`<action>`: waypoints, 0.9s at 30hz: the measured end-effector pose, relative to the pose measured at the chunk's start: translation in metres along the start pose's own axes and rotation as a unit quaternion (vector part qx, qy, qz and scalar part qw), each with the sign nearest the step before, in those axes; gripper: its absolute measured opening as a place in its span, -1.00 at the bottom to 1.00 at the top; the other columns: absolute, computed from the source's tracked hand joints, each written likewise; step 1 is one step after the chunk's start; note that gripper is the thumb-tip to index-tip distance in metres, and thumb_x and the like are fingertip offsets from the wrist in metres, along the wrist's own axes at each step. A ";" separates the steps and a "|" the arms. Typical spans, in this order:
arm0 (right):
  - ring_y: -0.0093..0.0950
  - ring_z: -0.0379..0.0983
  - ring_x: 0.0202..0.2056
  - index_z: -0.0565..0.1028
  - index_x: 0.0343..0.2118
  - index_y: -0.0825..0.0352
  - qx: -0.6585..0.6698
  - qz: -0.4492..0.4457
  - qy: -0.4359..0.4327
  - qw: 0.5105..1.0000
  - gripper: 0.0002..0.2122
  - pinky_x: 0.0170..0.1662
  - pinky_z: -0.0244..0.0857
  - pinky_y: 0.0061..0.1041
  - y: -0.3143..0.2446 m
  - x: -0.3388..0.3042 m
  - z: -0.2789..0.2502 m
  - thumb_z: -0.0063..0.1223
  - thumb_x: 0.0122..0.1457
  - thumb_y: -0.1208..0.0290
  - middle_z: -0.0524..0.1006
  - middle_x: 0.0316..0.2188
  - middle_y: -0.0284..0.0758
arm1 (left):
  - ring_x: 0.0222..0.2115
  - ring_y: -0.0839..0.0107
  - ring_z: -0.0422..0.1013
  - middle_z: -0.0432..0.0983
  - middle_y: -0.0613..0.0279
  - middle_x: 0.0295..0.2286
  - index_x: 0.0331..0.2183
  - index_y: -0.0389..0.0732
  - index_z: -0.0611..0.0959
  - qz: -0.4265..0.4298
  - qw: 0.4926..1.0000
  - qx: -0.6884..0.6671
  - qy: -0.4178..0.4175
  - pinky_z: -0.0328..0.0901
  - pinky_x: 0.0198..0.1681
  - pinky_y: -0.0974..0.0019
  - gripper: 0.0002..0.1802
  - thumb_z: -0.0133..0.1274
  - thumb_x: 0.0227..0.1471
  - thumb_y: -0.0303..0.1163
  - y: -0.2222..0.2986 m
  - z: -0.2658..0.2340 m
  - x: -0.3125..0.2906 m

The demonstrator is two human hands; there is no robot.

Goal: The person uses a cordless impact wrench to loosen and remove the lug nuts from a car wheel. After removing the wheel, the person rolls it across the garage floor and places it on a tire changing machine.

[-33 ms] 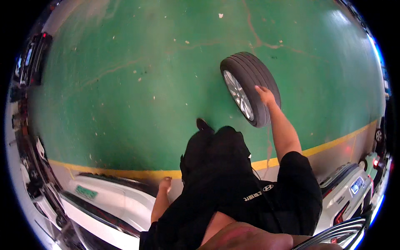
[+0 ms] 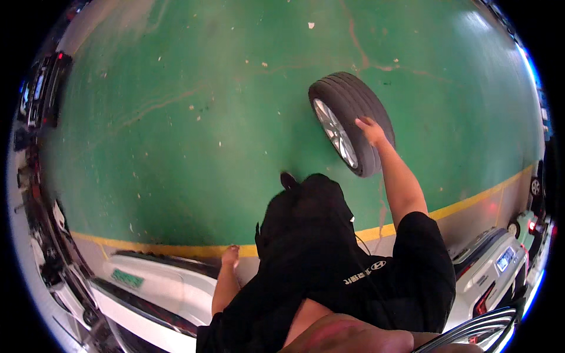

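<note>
A car wheel (image 2: 348, 99) stands upright with a slight lean on the green floor, ahead of me and to the right. Its black tyre has a grooved tread, and its silver spoked rim (image 2: 335, 133) faces left. My right hand (image 2: 371, 130) lies on the tread near the top, thumb and fingers apart, not wrapped round the tyre. Down by my left side hangs my left hand (image 2: 231, 255), its fingers loosely curled with nothing visible in them. It is close to a white car.
A yellow line (image 2: 465, 204) borders the green floor (image 2: 176, 159). Behind it, a white car (image 2: 170, 280) stands at my left and another white car (image 2: 491, 273) at my right. My dark shoe (image 2: 288, 180) shows ahead of my legs. More vehicles line the far left and right.
The wheel and my right hand on it have shifted slightly left. My left hand has swung a little to the left, and my shoe has moved slightly.
</note>
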State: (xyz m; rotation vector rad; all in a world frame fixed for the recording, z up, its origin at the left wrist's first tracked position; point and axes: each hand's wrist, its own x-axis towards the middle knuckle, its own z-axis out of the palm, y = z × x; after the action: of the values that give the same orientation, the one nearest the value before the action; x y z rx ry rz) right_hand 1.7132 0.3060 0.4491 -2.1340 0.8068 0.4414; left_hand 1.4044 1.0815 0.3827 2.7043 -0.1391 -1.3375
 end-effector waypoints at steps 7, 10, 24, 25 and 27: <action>-0.13 0.36 0.28 0.42 0.29 0.23 -0.126 0.129 0.158 0.971 -0.29 0.32 0.22 -0.22 -0.126 0.156 -0.013 0.08 0.22 -0.21 0.46 0.26 -0.11 | -0.18 0.43 0.52 0.54 0.26 -0.15 -0.02 -0.17 0.58 -0.171 0.828 -0.532 0.053 0.43 -0.20 0.26 -0.64 0.04 0.34 -0.12 0.004 -0.374 0.192; -0.12 0.29 0.33 0.36 0.34 0.24 -0.109 0.253 0.225 0.935 -0.20 0.36 0.15 -0.19 -0.204 0.254 -0.001 0.01 0.21 -0.31 0.42 0.29 -0.13 | -0.16 0.29 0.54 0.55 0.21 -0.12 -0.01 -0.13 0.57 -0.167 0.807 -0.563 0.061 0.45 -0.20 0.15 -0.68 0.04 0.34 -0.15 -0.046 -0.451 0.254; -0.12 0.24 0.36 0.33 0.36 0.26 -0.115 0.036 0.134 0.984 -0.14 0.38 0.12 -0.20 -0.701 0.635 0.087 -0.04 0.21 -0.39 0.35 0.34 -0.07 | 0.08 0.10 0.45 0.50 0.05 0.10 0.19 -0.22 0.47 -0.088 0.945 -0.203 -0.240 0.34 0.09 0.05 -0.47 -0.15 0.38 -0.08 -0.160 -0.726 0.418; -0.14 0.20 0.39 0.28 0.40 0.23 -0.140 0.096 0.132 0.977 -0.08 0.40 0.08 -0.16 -0.705 0.651 0.086 -0.15 0.19 -0.48 0.32 0.37 -0.09 | 0.07 0.08 0.45 0.51 0.04 0.09 0.19 -0.22 0.48 -0.082 0.948 -0.204 -0.230 0.34 0.08 0.04 -0.47 -0.16 0.38 -0.07 -0.165 -0.748 0.450; -0.14 0.24 0.36 0.28 0.39 0.25 -0.173 0.185 0.100 0.962 -0.06 0.39 0.09 -0.20 -0.802 0.660 0.139 -0.21 0.19 -0.51 0.32 0.36 -0.08 | 0.05 0.05 0.47 0.52 0.01 0.07 0.17 -0.21 0.49 -0.110 0.954 -0.190 -0.206 0.35 0.06 0.00 -0.46 -0.18 0.38 -0.06 -0.207 -0.810 0.490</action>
State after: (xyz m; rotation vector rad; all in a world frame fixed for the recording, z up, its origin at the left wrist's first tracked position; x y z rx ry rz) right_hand 2.7354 0.5377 0.4502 -2.3780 1.3389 0.6020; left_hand 2.3511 1.2744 0.4550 2.1447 0.3580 -1.7653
